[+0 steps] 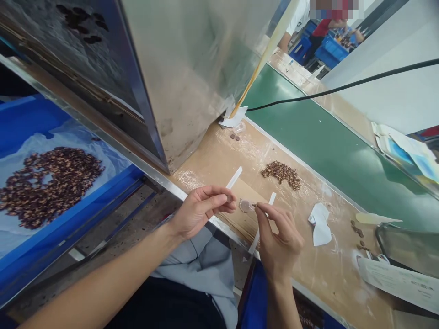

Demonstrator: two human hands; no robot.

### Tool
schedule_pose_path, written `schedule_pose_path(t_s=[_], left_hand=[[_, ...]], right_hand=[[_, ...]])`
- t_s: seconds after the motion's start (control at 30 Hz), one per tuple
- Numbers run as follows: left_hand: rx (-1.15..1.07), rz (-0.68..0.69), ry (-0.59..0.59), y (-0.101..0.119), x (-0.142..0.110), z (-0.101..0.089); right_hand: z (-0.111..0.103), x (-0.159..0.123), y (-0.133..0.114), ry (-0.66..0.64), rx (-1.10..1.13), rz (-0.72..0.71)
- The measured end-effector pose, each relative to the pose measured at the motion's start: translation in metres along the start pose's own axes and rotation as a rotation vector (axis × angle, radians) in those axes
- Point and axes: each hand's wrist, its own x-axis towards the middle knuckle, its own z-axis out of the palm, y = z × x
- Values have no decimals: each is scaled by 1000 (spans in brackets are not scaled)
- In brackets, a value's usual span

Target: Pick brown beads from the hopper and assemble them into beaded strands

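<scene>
My left hand (200,208) is closed in a pinch on a small round brown disc (229,198) above the bench edge. Thumb and forefinger of my right hand (279,233) are pressed together on a tiny dark piece (254,205), too small to name. Between the hands, a clear round holder (245,205) lies on the brown bench covering. White strips (234,177) are stuck to the bench on either side of it. Beyond my right hand is a loose pile of small brown and gold parts (281,174).
A large metal box (192,82) stands at the left. Below it, a blue tray (113,189) holds many small parts. A green conveyor belt (308,132) runs behind the bench. White paper (320,224) and a squeeze bottle (373,218) lie at right. Other people work far back.
</scene>
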Motion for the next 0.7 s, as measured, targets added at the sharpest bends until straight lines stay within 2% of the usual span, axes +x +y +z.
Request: schedule_pose_path(t_s=[0.7], left_hand=[[4,-3,-4,0,0,1]], right_hand=[[3,1,-4,6,-53,-45]])
